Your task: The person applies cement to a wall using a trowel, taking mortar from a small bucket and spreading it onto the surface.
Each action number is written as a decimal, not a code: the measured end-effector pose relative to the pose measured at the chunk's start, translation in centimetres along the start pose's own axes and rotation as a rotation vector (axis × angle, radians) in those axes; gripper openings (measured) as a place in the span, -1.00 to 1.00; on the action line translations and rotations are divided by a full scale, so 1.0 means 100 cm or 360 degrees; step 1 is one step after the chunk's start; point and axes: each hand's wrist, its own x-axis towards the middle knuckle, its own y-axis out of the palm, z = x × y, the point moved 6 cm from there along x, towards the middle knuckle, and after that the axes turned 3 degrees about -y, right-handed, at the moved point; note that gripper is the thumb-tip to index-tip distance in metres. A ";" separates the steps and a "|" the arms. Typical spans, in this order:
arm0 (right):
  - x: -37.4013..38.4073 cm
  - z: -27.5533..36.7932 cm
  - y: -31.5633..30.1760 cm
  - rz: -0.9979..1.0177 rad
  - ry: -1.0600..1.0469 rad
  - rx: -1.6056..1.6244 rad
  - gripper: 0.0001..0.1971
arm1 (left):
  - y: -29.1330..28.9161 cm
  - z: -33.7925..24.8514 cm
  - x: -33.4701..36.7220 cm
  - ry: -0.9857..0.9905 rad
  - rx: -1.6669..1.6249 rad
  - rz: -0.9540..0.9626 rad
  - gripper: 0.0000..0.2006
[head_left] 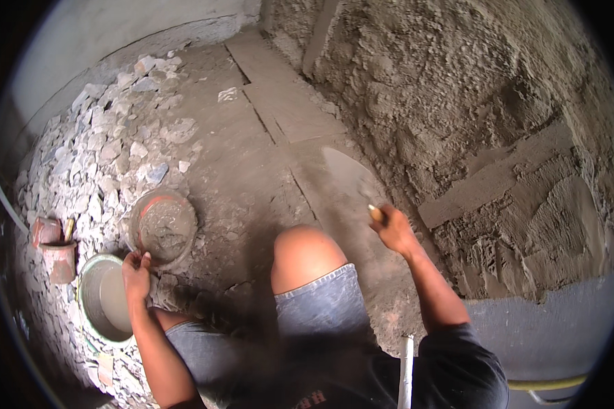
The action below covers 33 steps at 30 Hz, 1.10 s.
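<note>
My right hand [394,230] is closed around the light wooden handle of a trowel [348,169]. Its wide flat blade, slightly blurred, is over the mortar-smeared ground at the foot of the rough wall. To the left, my left hand [137,271] has its fingers curled at the near rim of a round bucket [192,235], apparently gripping it. Grey wet mortar [165,228] lies inside that bucket. Just under my left wrist stands a pale green-rimmed bucket [82,300] holding cloudy grey liquid.
Broken stone rubble [102,143] covers the left side. Two small reddish containers [59,262] sit on it, beside a short wooden handle. A wall of wet mortar [416,88] rises on the right, with a smoother band [501,177] across it. A white pole [406,368] stands near my right shoulder.
</note>
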 end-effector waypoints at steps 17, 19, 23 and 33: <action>0.041 0.050 0.074 0.0067 -0.0090 0.0406 -0.59 | 0.016 0.091 0.048 -0.0493 0.0865 -0.0336 -0.36; 0.029 -0.008 0.049 -0.0076 -0.0036 0.0302 -0.61 | 0.017 0.094 0.049 -0.0555 0.0871 -0.0396 -0.37; 0.023 -0.074 -0.011 -0.0219 0.0188 -0.0070 -0.65 | 0.025 0.087 0.047 -0.0548 0.0882 -0.0347 -0.39; 0.048 -0.114 -0.007 -0.0478 0.0256 0.0102 -0.61 | 0.035 0.081 0.048 -0.0594 0.0623 -0.0270 -0.41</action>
